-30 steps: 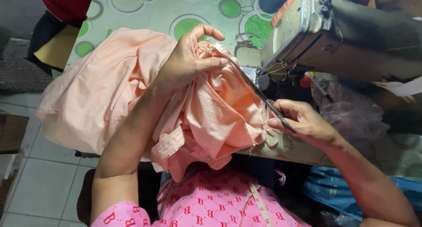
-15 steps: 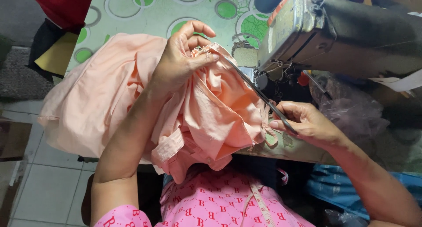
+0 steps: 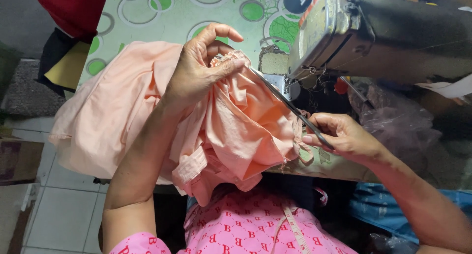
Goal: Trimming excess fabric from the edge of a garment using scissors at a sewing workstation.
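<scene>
Oilcloth (image 3: 162, 18) patterned with green circles covers the sewing table, above a pale tiled floor (image 3: 54, 219). Peach fabric (image 3: 123, 106), soft and creased, is heaped beside the grey sewing machine (image 3: 373, 32). The left hand (image 3: 199, 69) pinches its bunched edge; the right hand (image 3: 344, 136) grips slim dark scissors (image 3: 290, 106) touching it.
</scene>
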